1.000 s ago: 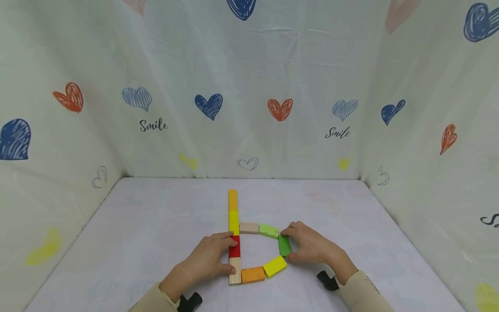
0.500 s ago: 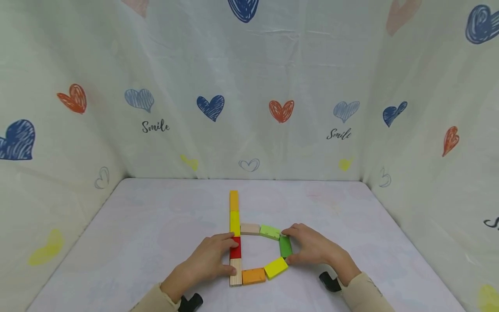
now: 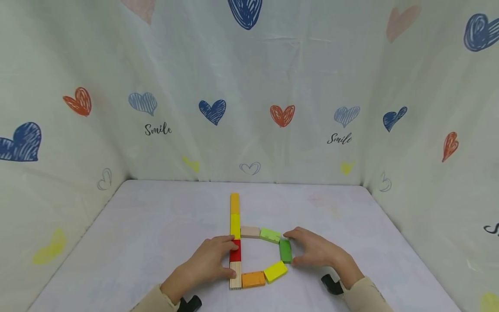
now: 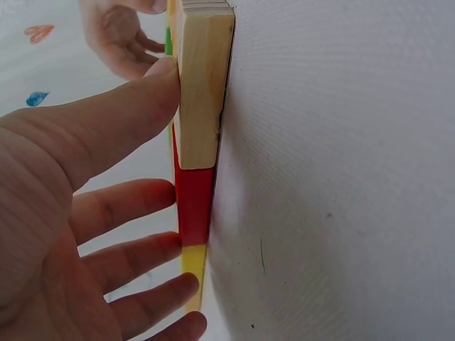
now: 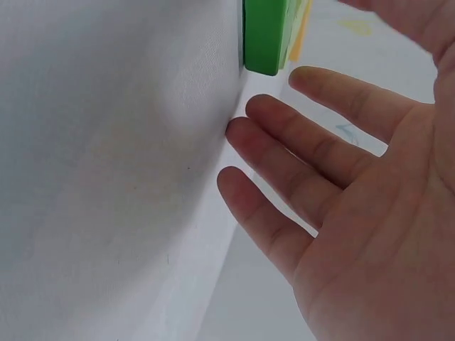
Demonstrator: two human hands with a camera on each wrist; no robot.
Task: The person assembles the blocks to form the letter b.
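Wooden blocks lie flat on the table in a "b" outline. Its upright column runs from an orange-yellow block (image 3: 234,203) through a yellow block (image 3: 235,225) and a red block (image 3: 235,256) to a plain wood block (image 3: 235,284). My left hand (image 3: 206,261) touches this column, thumb on the plain block, straight fingers along the red and yellow ones. The loop has a beige block (image 3: 250,232), a light green block (image 3: 270,235), a dark green block (image 3: 286,251), a second yellow block (image 3: 275,271) and an orange block (image 3: 253,279). Beside the dark green block, my right hand (image 3: 317,250) holds nothing, fingers extended.
A pale cloth covers the table (image 3: 167,212). Behind and on both sides hang white curtains (image 3: 249,69) printed with hearts and "Smile". Black wrist-camera parts (image 3: 332,284) show under both wrists.
My right hand has come off the dark green block and moved slightly right. The left hand stays on the column. The head view has tilted up a little.
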